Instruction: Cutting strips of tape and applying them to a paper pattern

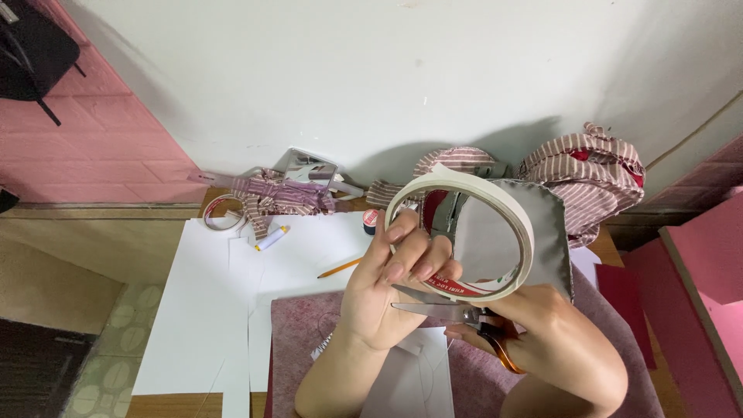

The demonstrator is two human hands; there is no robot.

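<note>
My left hand point(391, 290) holds up a large white roll of tape point(520, 224), fingers pinched on its lower left rim. My right hand point(569, 344) grips scissors point(433, 308) with amber handles, blades pointing left just under the roll. Behind the roll stands a grey piece of fabric point(553, 240), seen partly through the ring. Both hands hover over a mauve felt sheet point(298, 333).
White paper sheets point(201, 310) cover the table's left part, with a pencil point(338, 268), a white marker point(271, 238), a smaller tape roll point(224, 213) and a thread spool point(370, 220). Striped fabric pieces point(592, 170) and a clear ruler point(232, 183) lie by the wall. Pink boards point(704, 279) stand at the right.
</note>
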